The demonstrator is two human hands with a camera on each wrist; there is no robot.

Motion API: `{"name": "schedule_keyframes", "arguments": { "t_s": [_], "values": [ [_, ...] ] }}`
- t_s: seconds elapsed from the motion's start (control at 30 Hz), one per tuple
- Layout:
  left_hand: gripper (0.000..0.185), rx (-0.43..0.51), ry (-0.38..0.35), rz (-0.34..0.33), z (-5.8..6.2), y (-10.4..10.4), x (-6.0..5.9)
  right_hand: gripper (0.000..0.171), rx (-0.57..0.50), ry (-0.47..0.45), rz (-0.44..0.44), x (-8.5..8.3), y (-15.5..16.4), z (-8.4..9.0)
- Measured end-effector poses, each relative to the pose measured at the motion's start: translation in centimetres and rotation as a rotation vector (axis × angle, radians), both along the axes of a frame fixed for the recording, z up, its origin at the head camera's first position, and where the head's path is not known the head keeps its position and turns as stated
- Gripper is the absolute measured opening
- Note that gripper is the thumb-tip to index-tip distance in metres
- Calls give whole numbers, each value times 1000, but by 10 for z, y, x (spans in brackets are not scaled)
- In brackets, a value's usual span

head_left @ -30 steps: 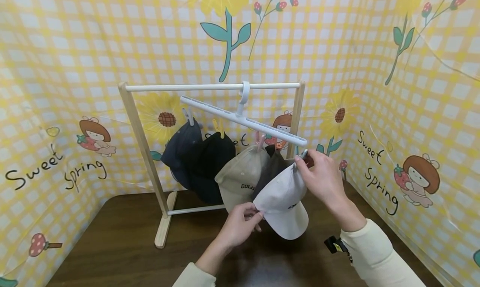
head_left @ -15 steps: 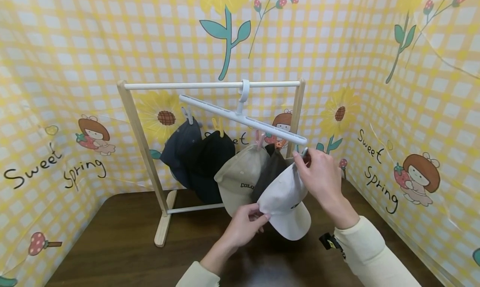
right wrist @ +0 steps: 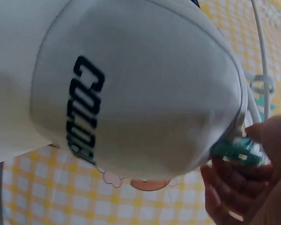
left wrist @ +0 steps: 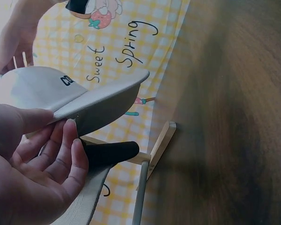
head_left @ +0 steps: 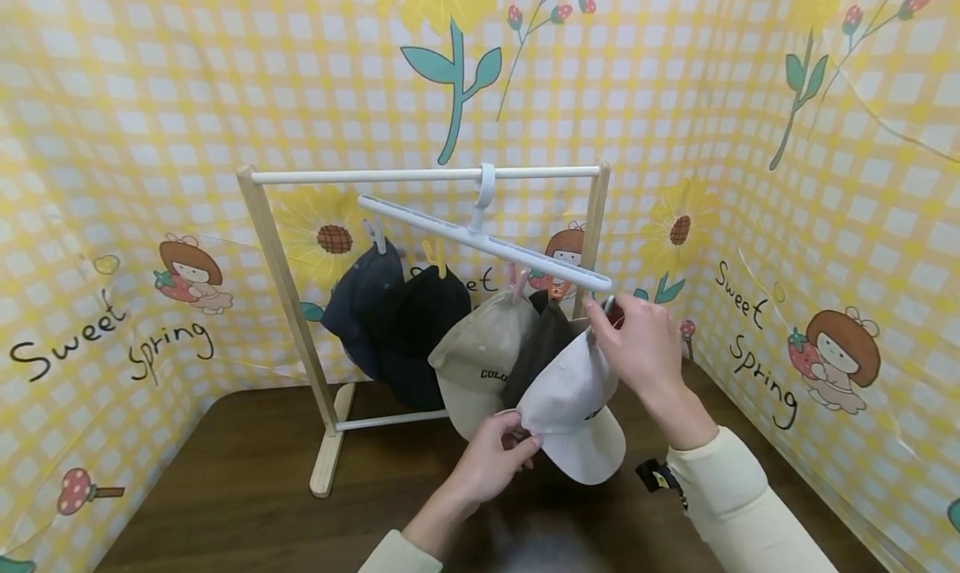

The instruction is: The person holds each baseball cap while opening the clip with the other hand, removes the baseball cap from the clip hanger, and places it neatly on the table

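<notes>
My left hand (head_left: 487,460) pinches a white baseball cap (head_left: 562,390) at its side edge where the brim meets the crown. In the left wrist view, its thumb lies on top of the cap (left wrist: 30,86) and the fingers curl beneath. My right hand (head_left: 643,352) pinches a green clothespin (right wrist: 236,151) at the cap's crown, just below the low right end of a white hanger (head_left: 442,226). Dark lettering runs across the cap's front. Beside it hang a dark brown cap (head_left: 536,352) on an orange clothespin (head_left: 556,292) and a beige cap (head_left: 480,356) on a pink one.
A black cap (head_left: 435,315) and a navy cap (head_left: 365,306) hang further left on yellow and grey clothespins. The tilted hanger hooks over the white rail (head_left: 360,175) of a wooden rack (head_left: 288,306) on a brown table (head_left: 247,465). Checked cloth walls surround it.
My left hand and the white cap have shifted slightly right. My right hand stays at the clothespin near the hanger's right end, and the hook has slid slightly left along the rail.
</notes>
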State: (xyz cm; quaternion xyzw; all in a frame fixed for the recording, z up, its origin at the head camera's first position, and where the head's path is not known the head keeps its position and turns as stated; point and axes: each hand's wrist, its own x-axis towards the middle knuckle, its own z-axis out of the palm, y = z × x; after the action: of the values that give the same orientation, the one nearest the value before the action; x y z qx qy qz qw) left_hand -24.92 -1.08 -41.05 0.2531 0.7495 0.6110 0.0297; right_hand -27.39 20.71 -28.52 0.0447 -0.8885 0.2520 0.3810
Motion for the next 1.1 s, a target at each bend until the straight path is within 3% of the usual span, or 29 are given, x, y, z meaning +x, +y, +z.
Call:
{"name": "schedule_keyframes", "arguments": {
  "t_s": [0.13,0.43,0.83,1.1],
  "values": [
    [10,6,10,6,-1,-1,-1,42,-16,27,89,-6,7,-5],
    [11,33,8,8,-2,-2,-1,43,-45,35,148,-8,8,-11],
    [11,37,7,11,-3,-3,-2,65,158,86,-183,-5,-8,-3],
    [7,39,8,21,-4,-3,1,71,197,56,-235,-10,-8,1]
  ]
}}
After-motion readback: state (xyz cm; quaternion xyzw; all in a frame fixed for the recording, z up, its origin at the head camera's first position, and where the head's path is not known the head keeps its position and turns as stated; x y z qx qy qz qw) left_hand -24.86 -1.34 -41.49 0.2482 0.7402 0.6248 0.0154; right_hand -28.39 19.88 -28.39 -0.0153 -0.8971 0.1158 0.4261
